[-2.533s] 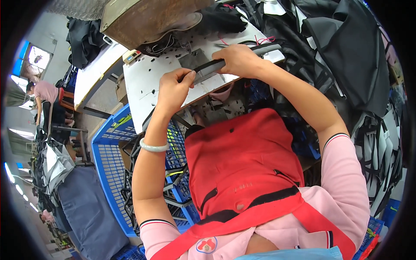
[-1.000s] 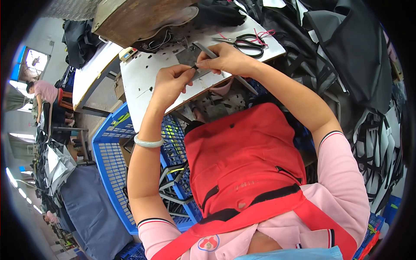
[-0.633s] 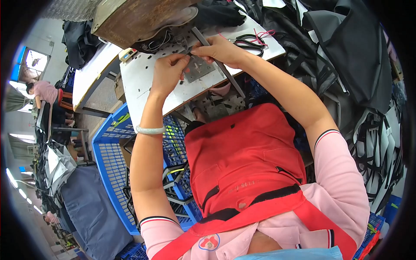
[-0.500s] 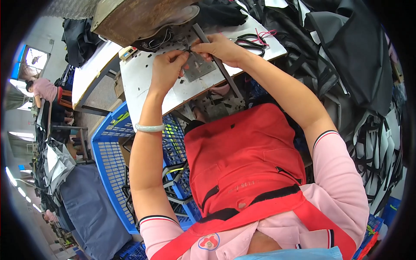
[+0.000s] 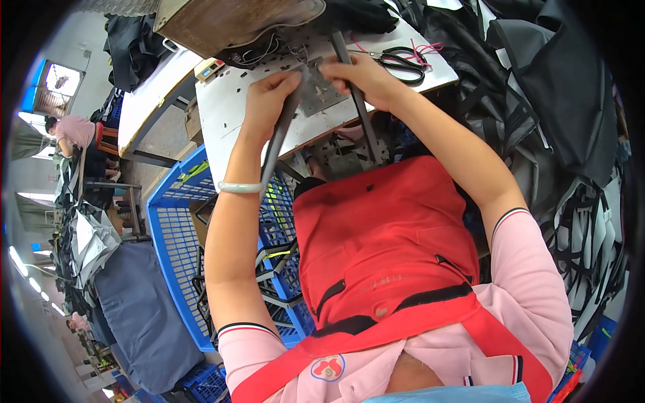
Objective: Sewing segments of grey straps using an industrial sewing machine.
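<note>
At the white sewing table, my left hand pinches the upper end of a dark grey strip, which hangs past the table's front edge beside my wrist. My right hand is closed on another length of dark strip running from beyond my fingers down over the edge. Whether the two lengths join is not clear. Between my hands, partly blurred, lies the metal plate of a machine whose worn brown body overhangs the table. Small dark scraps are scattered around it.
Black-handled scissors with pink cord lie right of my right hand. A blue plastic basket holding dark frame-like pieces stands at my left. Black sheets and straps pile up on the right. Another person is far left.
My hands, close together before, have moved apart. A strip length now hangs from my left hand, where none showed earlier. The whole view has shifted slightly.
</note>
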### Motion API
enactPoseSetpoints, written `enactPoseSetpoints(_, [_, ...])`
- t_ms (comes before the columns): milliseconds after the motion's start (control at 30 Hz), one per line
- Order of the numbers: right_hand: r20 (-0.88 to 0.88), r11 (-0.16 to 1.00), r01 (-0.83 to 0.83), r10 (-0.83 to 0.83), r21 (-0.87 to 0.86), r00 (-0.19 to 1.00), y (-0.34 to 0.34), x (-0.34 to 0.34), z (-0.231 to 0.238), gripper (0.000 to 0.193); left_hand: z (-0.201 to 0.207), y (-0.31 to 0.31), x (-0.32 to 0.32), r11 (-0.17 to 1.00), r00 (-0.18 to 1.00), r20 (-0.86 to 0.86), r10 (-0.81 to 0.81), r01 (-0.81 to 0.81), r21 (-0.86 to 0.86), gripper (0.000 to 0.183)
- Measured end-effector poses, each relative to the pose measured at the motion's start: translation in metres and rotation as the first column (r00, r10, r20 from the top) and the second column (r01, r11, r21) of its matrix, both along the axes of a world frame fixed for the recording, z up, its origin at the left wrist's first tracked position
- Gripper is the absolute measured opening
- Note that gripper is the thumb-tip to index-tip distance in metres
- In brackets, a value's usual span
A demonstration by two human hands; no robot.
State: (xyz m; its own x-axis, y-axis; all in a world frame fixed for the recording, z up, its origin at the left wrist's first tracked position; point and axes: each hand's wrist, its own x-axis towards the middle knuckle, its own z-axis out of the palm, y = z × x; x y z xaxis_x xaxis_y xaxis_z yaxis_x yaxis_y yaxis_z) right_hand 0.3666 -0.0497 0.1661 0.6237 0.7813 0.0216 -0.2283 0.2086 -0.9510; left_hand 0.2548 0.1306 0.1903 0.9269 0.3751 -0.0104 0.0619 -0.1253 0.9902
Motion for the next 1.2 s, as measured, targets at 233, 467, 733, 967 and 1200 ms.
enactPoseSetpoints(233, [0.885, 0.913, 0.224, 0.232, -0.341, 0.404, -0.035, -0.064, -0.017, 0.024, -0.004, -0.009, -0.023, 0.954, 0.979, -0.115, -0.171, 0.194, 0.229, 0.031])
enactPoseSetpoints(467, [0.919, 0.990, 0.129, 0.001, 0.054, -0.395, -0.003, -0.151, -0.055, 0.017, 0.006, -0.079, -0.015, 0.804, 0.918, -0.183, -0.353, 0.397, 0.443, 0.028])
enactPoseSetpoints(733, [0.735, 0.697, 0.243, 0.606, -0.675, 0.305, -0.045, -0.070, -0.005, 0.027, -0.042, -0.037, -0.067, 0.941, 0.871, -0.363, -0.331, 0.335, -0.052, 0.029])
enactPoseSetpoints(967, [0.759, 0.798, 0.141, 0.480, -0.586, 0.440, -0.071, -0.035, 0.032, 0.049, 0.001, -0.041, -0.076, 0.943, 0.882, -0.349, -0.317, 0.333, -0.016, 0.029])
enactPoseSetpoints(1200, [0.886, 0.831, 0.310, 0.415, -0.462, 0.208, -0.063, -0.012, 0.058, 0.054, 0.026, -0.046, -0.057, 0.856, 0.986, -0.070, -0.151, 0.166, 0.489, 0.025])
